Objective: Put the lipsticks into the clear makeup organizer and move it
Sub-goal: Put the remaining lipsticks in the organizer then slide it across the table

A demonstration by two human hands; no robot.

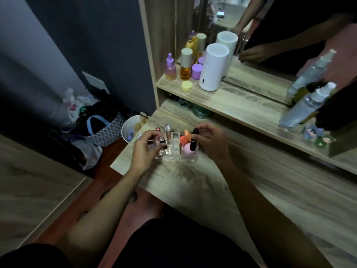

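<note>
The clear makeup organizer (174, 151) stands near the left end of the wooden dressing table (222, 190). An orange sponge (183, 139) and a pink sponge (189, 149) sit in its right compartment. My right hand (211, 141) holds a black lipstick (193, 139) upright over the organizer's right side. My left hand (144, 149) pinches a small dark lipstick with a silvery top (162, 141) over the left slots. A clear-capped tube (167, 130) stands in a rear slot, and a red-capped lipstick (158, 129) shows just behind the organizer.
The shelf above carries a white cylinder (213, 67), purple and amber bottles (186, 64), a yellow jar (186, 85) and spray bottles (305, 105) at right. A mirror backs the shelf. Left of the table are a white bin (131, 128) and bags (100, 124) on the floor.
</note>
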